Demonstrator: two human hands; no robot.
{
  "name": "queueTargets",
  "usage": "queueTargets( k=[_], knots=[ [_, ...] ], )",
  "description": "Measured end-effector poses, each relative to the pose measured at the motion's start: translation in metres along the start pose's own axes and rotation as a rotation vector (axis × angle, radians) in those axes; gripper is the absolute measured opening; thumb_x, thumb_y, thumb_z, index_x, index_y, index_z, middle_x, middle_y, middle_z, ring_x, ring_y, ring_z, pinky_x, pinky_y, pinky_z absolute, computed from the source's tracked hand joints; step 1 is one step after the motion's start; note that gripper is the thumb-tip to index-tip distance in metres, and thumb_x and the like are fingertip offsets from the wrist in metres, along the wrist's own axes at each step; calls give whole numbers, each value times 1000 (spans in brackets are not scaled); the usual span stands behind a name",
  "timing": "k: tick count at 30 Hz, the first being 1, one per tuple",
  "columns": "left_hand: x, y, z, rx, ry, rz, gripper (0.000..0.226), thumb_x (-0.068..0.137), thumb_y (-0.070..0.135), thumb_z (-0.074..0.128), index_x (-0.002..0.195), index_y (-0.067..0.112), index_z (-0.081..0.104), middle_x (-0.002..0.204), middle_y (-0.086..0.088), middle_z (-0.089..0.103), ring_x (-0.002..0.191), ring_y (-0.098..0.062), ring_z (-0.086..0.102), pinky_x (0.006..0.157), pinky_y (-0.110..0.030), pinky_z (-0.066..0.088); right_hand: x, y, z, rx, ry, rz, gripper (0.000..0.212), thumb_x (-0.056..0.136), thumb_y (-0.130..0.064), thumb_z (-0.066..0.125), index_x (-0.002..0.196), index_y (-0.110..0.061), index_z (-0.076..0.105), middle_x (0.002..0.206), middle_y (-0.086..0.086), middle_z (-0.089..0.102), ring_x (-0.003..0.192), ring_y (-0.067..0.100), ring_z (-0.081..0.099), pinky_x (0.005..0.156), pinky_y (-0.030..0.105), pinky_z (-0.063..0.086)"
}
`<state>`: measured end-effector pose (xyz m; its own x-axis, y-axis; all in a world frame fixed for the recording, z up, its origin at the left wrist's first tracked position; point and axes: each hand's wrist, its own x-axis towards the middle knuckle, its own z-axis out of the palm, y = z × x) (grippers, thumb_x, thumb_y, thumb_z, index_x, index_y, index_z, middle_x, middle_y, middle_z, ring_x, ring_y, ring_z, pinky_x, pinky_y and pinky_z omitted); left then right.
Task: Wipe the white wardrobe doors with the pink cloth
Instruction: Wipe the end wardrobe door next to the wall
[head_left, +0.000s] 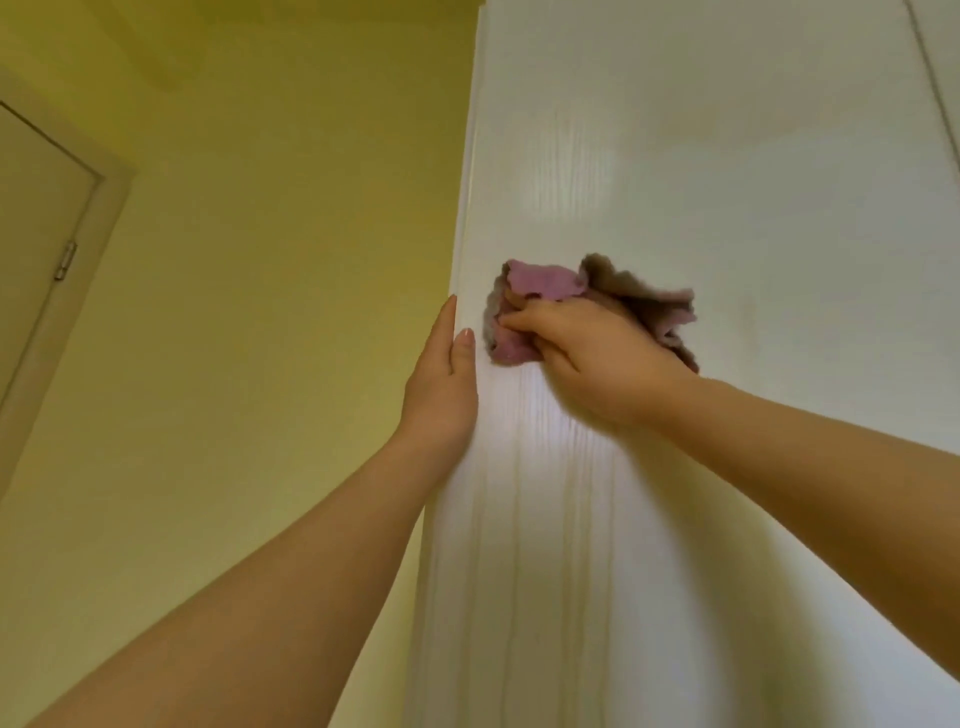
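Note:
A white wardrobe door (701, 182) with faint wood grain fills the right half of the view. My right hand (592, 358) grips a crumpled pink cloth (540, 283) and holds it against the door near its left edge. The cloth bunches out above and to the right of the hand. My left hand (441, 384) lies flat with straight fingers along the door's left edge, thumb on the door face, just left of the cloth.
A yellow wall (260, 312) lies to the left of the wardrobe. A room door with a hinge (66, 261) stands at the far left. A seam to a second wardrobe panel (935, 88) runs at the upper right.

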<state>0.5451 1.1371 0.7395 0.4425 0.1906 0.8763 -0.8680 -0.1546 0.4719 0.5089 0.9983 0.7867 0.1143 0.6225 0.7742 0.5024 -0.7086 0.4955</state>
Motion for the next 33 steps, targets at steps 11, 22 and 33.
queueTargets(
  k=[11, 22, 33],
  knots=[
    [0, -3, -10, -166, -43, -128, 44, 103, 26, 37, 145, 34, 32, 148, 10, 36, 134, -9, 36, 113, -33, 29, 2, 4, -5, -25, -102, 2, 35, 95, -7, 40, 121, -17, 61, 126, -2, 58, 120, 15, 47, 103, 8, 18],
    [-1, -3, -13, -250, -56, -173, 42, 101, 27, 41, 142, 37, 38, 145, 12, 42, 131, -10, 42, 111, -36, 34, 26, 12, -3, -105, 9, 102, 44, 97, -10, 34, 136, -24, 47, 147, -7, 37, 136, 13, 28, 110, 19, 9],
    [-4, -7, -8, -202, 5, -133, 41, 102, 28, 39, 142, 37, 38, 143, 11, 43, 130, -7, 41, 112, -32, 31, 17, 14, -1, -141, 53, 90, 47, 94, -8, 37, 138, -24, 44, 149, -7, 34, 140, 11, 23, 117, 28, 3]
  ],
)
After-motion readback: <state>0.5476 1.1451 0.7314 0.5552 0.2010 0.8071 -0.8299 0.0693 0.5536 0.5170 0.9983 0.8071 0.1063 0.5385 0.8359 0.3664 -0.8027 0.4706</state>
